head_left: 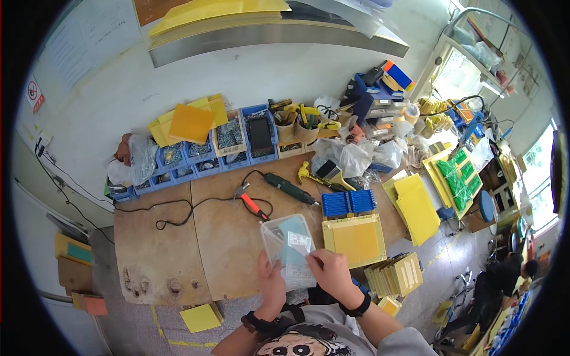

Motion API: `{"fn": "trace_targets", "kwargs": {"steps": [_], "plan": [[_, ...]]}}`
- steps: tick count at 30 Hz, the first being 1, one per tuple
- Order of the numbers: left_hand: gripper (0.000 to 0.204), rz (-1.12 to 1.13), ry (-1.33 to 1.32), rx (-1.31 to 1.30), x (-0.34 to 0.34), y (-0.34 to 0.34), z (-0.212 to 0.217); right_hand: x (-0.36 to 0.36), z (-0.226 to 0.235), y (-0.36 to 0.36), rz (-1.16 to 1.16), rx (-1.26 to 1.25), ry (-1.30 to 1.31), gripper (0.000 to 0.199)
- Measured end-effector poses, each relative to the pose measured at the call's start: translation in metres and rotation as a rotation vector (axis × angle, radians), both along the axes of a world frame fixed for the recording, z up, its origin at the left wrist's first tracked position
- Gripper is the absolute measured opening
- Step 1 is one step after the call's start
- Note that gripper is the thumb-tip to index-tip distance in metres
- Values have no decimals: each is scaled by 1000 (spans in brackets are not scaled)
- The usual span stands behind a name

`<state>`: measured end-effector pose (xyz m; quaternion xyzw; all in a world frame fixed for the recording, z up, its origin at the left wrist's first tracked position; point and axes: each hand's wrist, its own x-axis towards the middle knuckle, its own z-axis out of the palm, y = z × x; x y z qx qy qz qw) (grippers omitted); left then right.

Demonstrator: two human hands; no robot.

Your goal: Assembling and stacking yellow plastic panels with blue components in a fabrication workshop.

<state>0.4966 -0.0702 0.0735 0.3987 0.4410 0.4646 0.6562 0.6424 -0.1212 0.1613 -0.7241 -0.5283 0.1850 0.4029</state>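
Wooden workbench [160, 249] against a pale wall [119, 89], bright windows [537, 169] right.

Both forearms come up from the lower edge of the frame, a little right of centre, and bend inward so the hands meet close together just below mid-frame. The left hand [272, 280] stands upright with its fingers curled in a pinch, a dark beaded band at its wrist. The right hand [330, 272] sits just beside it, knuckles up and fingertips closed, a black watch on its wrist.
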Motion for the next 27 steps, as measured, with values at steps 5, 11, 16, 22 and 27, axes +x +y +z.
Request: {"fn": "trace_targets", "kwargs": {"steps": [5,11,16,22,27], "plan": [[33,140,-168,-105,-2,-14,-5,-28,-12,10,49,-114,-284,37],[53,-173,-264,-232,-38,-1,12,-39,69,-26,-192,-100,-446,50],[47,-148,-109,-31,-4,15,13,-4,1,-46,-60,-127,-310,51],[40,-381,-262,116,-10,33,78,93,164,-42,39,-441,-385,50],[29,-441,541,712,-141,39,75,183,377,-59,92,-401,-403,41]]}}
